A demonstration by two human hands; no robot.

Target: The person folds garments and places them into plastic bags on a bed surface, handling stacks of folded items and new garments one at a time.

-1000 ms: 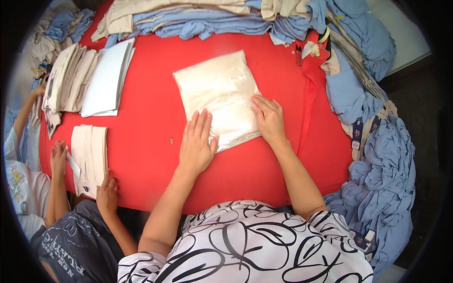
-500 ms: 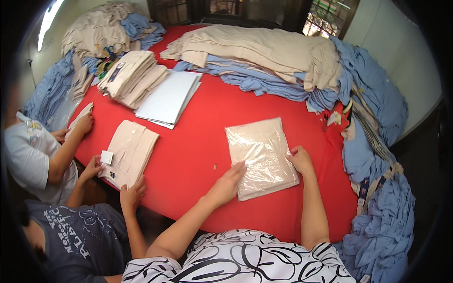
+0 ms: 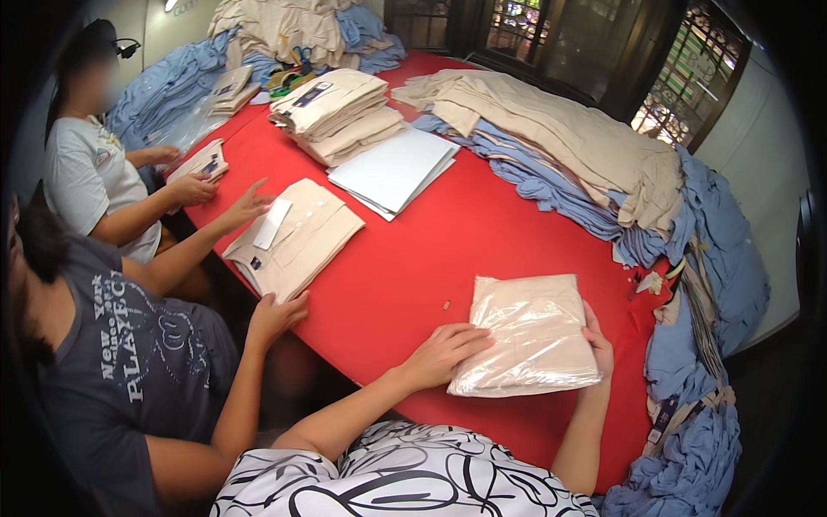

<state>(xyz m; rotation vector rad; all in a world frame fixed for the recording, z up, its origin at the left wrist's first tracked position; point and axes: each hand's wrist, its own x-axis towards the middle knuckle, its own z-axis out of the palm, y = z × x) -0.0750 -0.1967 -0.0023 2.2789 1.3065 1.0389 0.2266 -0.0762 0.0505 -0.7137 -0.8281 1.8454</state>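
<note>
A folded beige garment in a clear, shiny plastic bag is in front of me, at the near right of the red table. My left hand is at its left edge, fingers laid over the plastic and thumb hidden. My right hand grips the right edge, with some fingers out of sight behind the bag. The package looks tilted, its near edge toward me; whether it is fully off the table I cannot tell. A tiny tan piece lies on the cloth just beyond my left hand.
On my left, a co-worker in dark grey handles a folded beige shirt with a white card. Another person holds a small folded garment. Folded shirts, white sheets and beige-and-blue cloth heaps line the table.
The view has swung left. The bagged garment has come nearer to me and tilted, and my right hand has moved down its right edge. The co-worker's left hand has lifted off the shirt.
</note>
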